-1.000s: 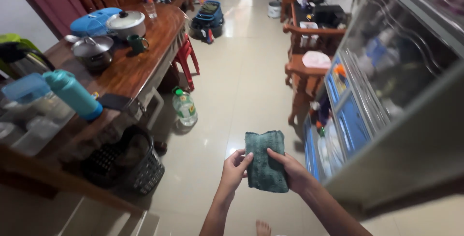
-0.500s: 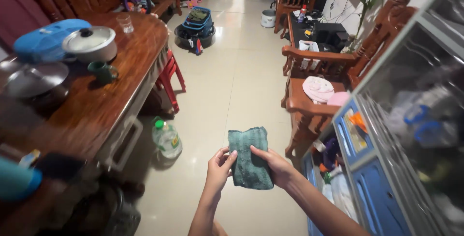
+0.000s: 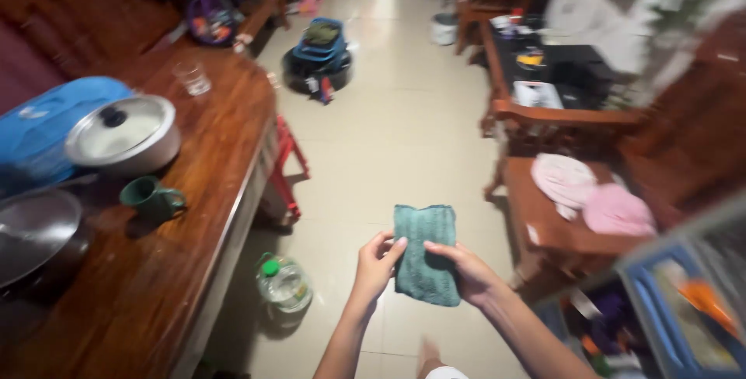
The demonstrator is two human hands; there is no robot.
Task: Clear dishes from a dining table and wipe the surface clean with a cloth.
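Hands, left [image 3: 375,265] and right [image 3: 464,272], fingers of both pinching one folded teal cloth [image 3: 423,251], one green mug [image 3: 151,199] on wooden table [image 3: 186,216]

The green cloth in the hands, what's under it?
Below the folded green cloth lies pale tiled floor; the left hand and right hand grip its sides. Fingers behind the cloth are hidden, as is the floor directly beneath.

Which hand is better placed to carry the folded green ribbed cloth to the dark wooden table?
Probably left. Both the left hand and the right hand grip the folded green ribbed cloth, but the dark wooden table lies on the left side.
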